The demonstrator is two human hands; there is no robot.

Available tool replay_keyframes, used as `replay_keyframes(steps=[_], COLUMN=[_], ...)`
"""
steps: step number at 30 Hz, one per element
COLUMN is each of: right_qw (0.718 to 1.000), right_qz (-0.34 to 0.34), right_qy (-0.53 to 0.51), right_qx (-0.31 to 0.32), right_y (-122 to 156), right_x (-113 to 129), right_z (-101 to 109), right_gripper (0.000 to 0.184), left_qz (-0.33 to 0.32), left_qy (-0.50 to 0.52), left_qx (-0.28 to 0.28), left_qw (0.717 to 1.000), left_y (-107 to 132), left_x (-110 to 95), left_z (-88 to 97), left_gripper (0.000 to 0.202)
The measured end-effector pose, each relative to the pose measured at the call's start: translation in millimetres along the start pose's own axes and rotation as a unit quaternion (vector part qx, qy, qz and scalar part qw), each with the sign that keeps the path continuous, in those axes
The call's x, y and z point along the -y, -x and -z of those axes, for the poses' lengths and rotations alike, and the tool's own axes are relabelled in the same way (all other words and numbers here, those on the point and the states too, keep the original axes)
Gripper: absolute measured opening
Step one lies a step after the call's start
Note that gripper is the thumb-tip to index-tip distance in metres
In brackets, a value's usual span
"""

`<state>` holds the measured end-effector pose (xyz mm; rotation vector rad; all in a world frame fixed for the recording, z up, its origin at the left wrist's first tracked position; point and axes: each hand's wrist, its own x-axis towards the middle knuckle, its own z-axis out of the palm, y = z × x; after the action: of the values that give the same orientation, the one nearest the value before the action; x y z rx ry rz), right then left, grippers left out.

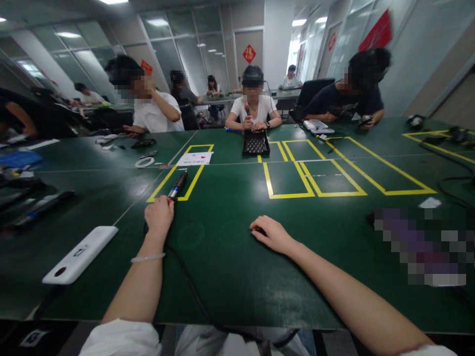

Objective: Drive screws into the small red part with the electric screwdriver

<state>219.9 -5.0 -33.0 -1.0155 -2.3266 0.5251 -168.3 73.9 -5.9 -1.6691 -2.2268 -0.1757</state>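
Note:
My left hand (159, 215) is closed around the rear end of a black electric screwdriver (178, 185) that lies on the green table (230, 257), its tip pointing away along a yellow tape line. A thin bangle sits on that wrist. The tool's black cable (193, 291) runs back toward me across the table. My right hand (270, 233) rests palm down on the table to the right, fingers curled over something small and dark that I cannot make out.
A white flat device (79, 254) lies at the left. Yellow tape rectangles (311, 173) mark the middle of the table. A black tray (256, 143) stands in front of a person seated opposite. Other people sit around the far edge.

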Motion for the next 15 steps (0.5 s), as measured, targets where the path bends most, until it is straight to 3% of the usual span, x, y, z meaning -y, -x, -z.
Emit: replay_keyframes(steps=[3,6,8,11,15], right_qw=[1.0,1.0,1.0,0.999,0.997], right_qz=[-0.004,-0.006,-0.006,-0.017,-0.016], right_qy=[0.001,0.0,-0.007,-0.035,-0.077], right_qx=[-0.001,-0.001,-0.004,-0.008,0.0], right_y=[0,0,0,1,1], right_x=[0,0,0,1,6], right_z=[-1,-1,-2,-2,-4], right_gripper=[0.009,0.009,0.01,0.019,0.03], left_qz=[-0.017,-0.086,-0.185,-0.311,-0.376], left_qy=[0.049,0.199,0.324,0.442,0.487], left_qx=[-0.025,0.027,0.111,0.25,0.354], left_qw=[0.998,0.976,0.921,0.803,0.705], left_y=[5,18,33,63,94], left_x=[-13,-42,-68,-108,-140], left_z=[8.5,19.5,28.9,45.0,61.0], left_gripper=[0.034,0.034,0.035,0.039,0.054])
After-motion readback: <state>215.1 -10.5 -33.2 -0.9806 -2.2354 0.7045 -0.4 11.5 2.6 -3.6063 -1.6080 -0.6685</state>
